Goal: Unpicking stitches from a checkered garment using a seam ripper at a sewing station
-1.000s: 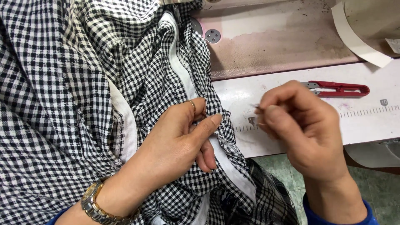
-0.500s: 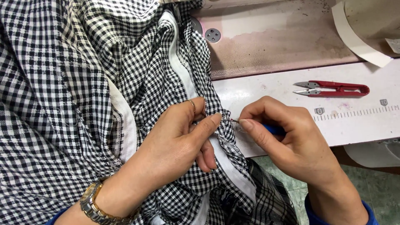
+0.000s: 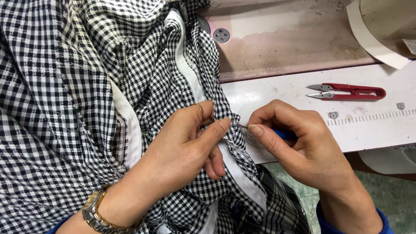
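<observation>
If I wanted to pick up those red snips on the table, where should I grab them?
Probably by the red handle, pinched across its two arms from above. The snips lie flat on the white table, metal blades pointing left, so coming from the right keeps fingers off the tips.

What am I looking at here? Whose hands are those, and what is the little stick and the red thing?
This picture comes from a camera worn on a person's head, looking down at that person's own two hands at a sewing table.

The left hand, the one with a wristwatch and a ring, pinches a fold of black-and-white checked cloth. The cloth is bunched up and covers most of the left side of the picture.

The right hand holds a thin tool with a blue handle. Its fine tip touches the edge of the cloth, right beside the left thumb. It is too small to tell just what sort of tool it is.

The red thing is a small pair of thread snips. They lie alone on the white table, which has a ruler printed along it. Behind is a worn pinkish metal plate.
</observation>
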